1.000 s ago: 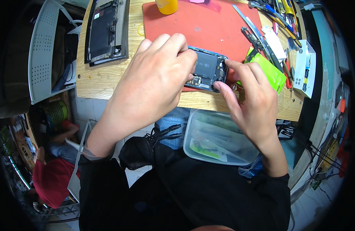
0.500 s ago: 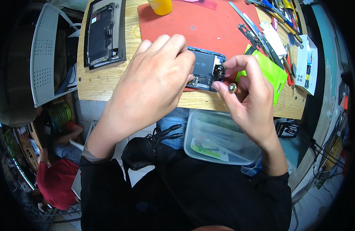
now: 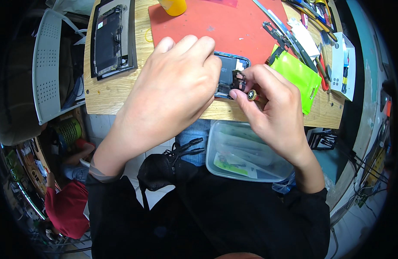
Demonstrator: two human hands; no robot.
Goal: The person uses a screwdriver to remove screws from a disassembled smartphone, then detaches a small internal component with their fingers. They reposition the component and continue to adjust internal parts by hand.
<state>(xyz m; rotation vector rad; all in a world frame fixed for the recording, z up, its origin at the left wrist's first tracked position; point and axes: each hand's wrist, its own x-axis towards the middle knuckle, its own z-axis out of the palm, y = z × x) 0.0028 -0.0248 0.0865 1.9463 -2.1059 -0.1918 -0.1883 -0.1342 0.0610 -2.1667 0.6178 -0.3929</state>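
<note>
An opened phone (image 3: 226, 69) lies at the front of the red mat (image 3: 194, 23), showing its dark battery and boards. My left hand (image 3: 173, 88) is curled over its left end, gripping it, with the fingertips hidden. My right hand (image 3: 274, 110) pinches a small dark component (image 3: 238, 80) lifted at the phone's right end; a screwdriver (image 3: 251, 95) with a gold-coloured end cap is tucked in its fingers. A bright green pouch (image 3: 300, 75) lies just right of that hand.
A detached screen assembly (image 3: 108, 41) sits left, a yellow cup (image 3: 172, 6) at back. Tools (image 3: 313, 19) and a white box (image 3: 339, 64) are on the right. A plastic tub (image 3: 251, 172) is below the table edge. A person in red (image 3: 67, 207) is at lower left.
My right hand has lifted the dark component up and leftward from the phone's right end; the screwdriver cap came into view between its fingers. My left hand stays over the phone.
</note>
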